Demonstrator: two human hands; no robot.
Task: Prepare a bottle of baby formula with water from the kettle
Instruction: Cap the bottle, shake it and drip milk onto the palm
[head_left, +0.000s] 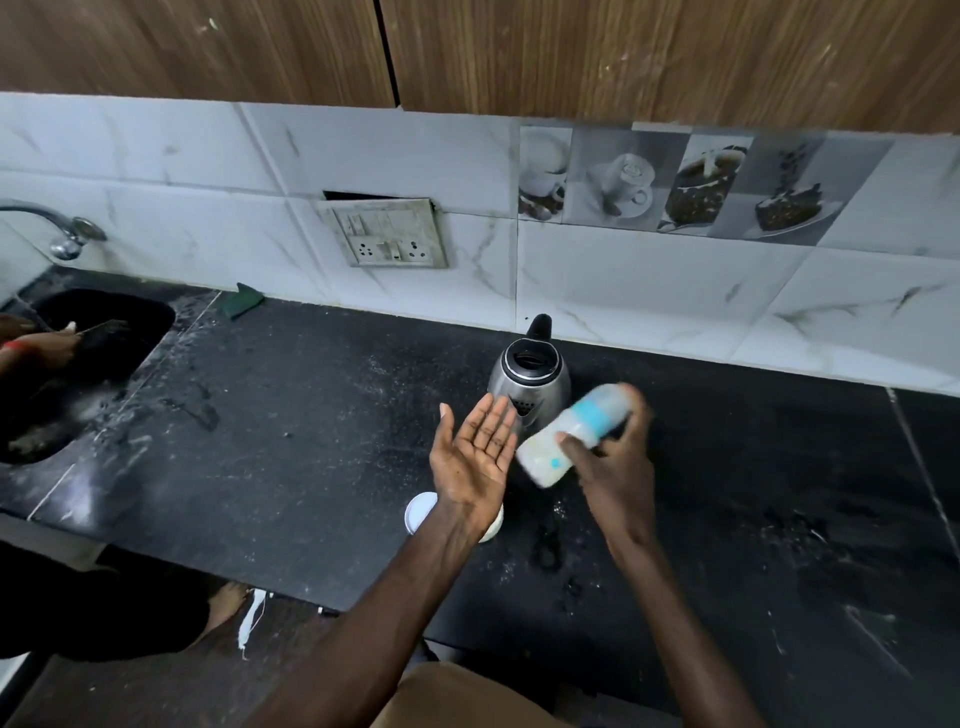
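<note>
My right hand (615, 462) grips a baby bottle (569, 439) with milky liquid and a blue collar, held tilted and blurred above the black counter (291, 467). My left hand (475, 449) is held palm up, fingers straight, just left of the bottle's lower end and not touching it. Behind both hands stands a steel kettle (530, 379) with its black lid raised. Under my left wrist sits a white container (493, 525), mostly hidden, with a white lid (420, 512) beside it.
A sink (130, 322) is set in the counter at far left, where another person's hands (39, 340) work under the tap (62, 231). A green scrub pad (243, 301) lies by the wall. A socket plate (387, 234) is on the tiled wall.
</note>
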